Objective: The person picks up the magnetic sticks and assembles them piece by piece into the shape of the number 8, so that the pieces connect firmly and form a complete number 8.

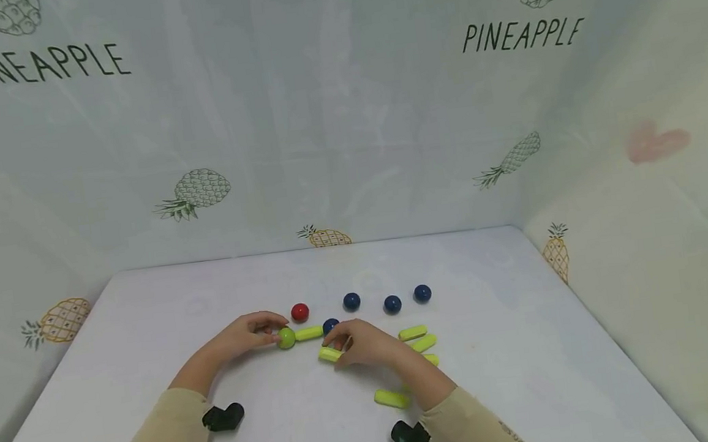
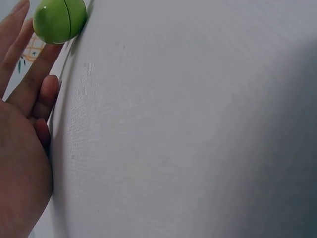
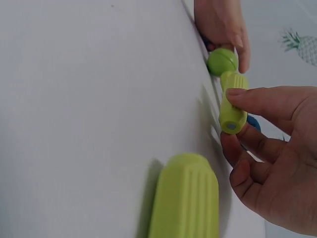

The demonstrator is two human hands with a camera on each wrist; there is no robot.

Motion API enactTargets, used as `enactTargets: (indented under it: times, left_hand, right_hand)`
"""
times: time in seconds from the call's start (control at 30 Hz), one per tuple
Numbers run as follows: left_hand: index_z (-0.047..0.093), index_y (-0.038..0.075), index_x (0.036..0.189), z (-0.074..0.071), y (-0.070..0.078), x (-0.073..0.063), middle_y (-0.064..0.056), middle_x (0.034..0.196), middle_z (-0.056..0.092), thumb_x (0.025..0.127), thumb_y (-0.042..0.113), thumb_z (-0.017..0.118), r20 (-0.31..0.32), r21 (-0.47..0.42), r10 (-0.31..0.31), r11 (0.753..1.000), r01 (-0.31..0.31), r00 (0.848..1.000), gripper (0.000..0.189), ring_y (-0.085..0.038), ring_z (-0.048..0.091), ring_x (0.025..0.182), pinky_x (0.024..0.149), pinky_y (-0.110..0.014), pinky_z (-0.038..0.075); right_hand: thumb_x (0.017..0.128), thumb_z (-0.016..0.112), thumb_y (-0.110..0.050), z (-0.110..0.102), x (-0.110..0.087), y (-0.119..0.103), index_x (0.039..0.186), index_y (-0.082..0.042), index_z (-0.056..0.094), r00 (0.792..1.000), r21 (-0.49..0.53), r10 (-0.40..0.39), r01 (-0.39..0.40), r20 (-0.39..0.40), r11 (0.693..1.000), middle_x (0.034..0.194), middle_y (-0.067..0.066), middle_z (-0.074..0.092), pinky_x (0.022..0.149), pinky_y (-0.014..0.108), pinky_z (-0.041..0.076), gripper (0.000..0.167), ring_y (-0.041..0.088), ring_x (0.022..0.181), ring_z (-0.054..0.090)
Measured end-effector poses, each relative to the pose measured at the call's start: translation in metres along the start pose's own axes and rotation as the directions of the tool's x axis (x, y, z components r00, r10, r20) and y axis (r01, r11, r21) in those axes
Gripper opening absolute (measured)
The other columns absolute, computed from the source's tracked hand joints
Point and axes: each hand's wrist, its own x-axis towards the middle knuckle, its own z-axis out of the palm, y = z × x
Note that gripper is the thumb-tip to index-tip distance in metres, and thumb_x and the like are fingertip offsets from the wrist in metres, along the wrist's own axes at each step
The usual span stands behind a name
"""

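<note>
My left hand [image 1: 250, 334] holds a green ball [image 1: 287, 338] between thumb and fingers at the left end of a short row. A yellow-green ribbed rod [image 1: 309, 334] lies against the ball's right side, and a dark blue ball [image 1: 331, 325] sits at the rod's other end. Just in front of that blue ball, my right hand [image 1: 367, 342] pinches another yellow-green rod [image 3: 232, 118] between thumb and fingers. A grey round spot shows on the end of this held rod in the right wrist view. The left wrist view has the green ball [image 2: 59, 20] by the fingertips.
Behind the row are a red ball [image 1: 300, 312] and three more blue balls [image 1: 393, 305]. Several loose yellow-green rods [image 1: 413, 332] lie beside and under the right forearm, one [image 1: 392, 398] nearer the front. A pineapple-print cloth [image 1: 340, 105] hangs around the white table [image 1: 274, 437].
</note>
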Motion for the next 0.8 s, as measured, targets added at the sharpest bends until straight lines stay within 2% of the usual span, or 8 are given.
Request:
enactTargets:
  times: [0.17,0.43,0.8]
  left_hand:
    - [0.063,0.003,0.123,-0.001,0.001,-0.002,-0.011,0.123,0.061,0.093,0.019,0.068,-0.001,-0.026,-0.02,0.999,0.02,1.0,0.035,-0.022,0.052,0.101,0.088,-0.039,0.042]
    - [0.064,0.002,0.122,-0.001,0.0,-0.002,-0.011,0.118,0.061,0.092,0.016,0.068,0.001,-0.031,0.014,0.999,-0.014,1.0,0.033,-0.022,0.05,0.096,0.082,-0.031,0.042]
    - [0.064,0.002,0.122,-0.001,-0.002,-0.001,-0.01,0.116,0.062,0.092,0.016,0.068,0.015,-0.041,0.026,0.999,-0.026,1.0,0.033,-0.022,0.051,0.095,0.081,-0.029,0.043]
  right_hand:
    - [0.079,0.08,-0.004,0.009,0.002,-0.006,0.107,-0.016,0.071,1.0,0.016,0.017,-0.017,0.0,1.0,0.088,-0.006,0.06,0.072,0.026,0.047,0.032,0.011,0.081,0.054]
    - [0.081,0.078,-0.005,0.021,0.005,-0.016,0.108,-0.015,0.07,0.999,0.054,0.037,-0.037,-0.012,0.998,0.09,-0.006,0.061,0.077,0.028,0.048,0.03,0.011,0.084,0.057]
    - [0.083,0.075,-0.004,0.036,0.012,-0.027,0.111,-0.013,0.068,0.996,0.105,0.073,-0.068,-0.043,0.992,0.089,-0.003,0.061,0.067,0.027,0.049,0.031,0.012,0.078,0.057]
